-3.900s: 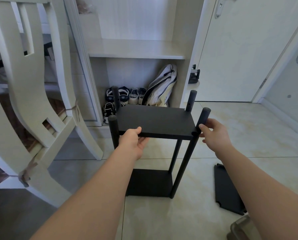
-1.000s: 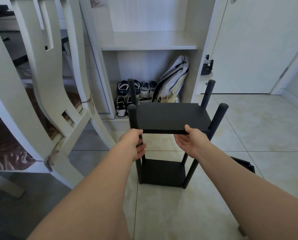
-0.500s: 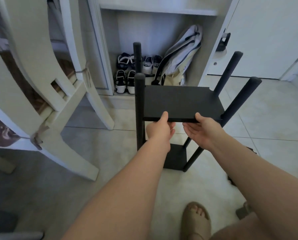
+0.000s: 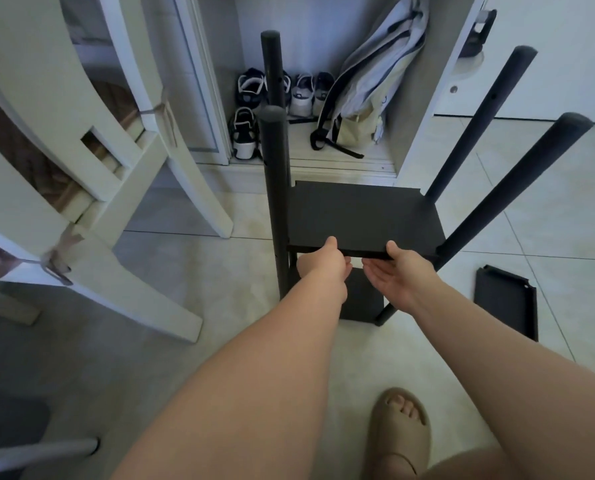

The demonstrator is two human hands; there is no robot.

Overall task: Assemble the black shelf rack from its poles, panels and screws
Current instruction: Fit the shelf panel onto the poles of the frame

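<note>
The black shelf rack stands upright on the tiled floor, with several black poles rising past a middle panel. A bottom panel sits low between the poles. My left hand grips the middle panel's front edge, thumb on top and fingers underneath. My right hand holds the same edge further right, palm up below it and thumb on top. A loose black panel lies flat on the floor to the right of the rack.
A white chair stands close on the left. Behind the rack is an open cabinet with shoes and a bag. A white door is at the back right. My sandalled foot is on the floor below my arms.
The middle panel has slid down the poles, so more pole shows above it. Both hands moved to its front edge. The view has tilted downward and the loose panel has come into sight.
</note>
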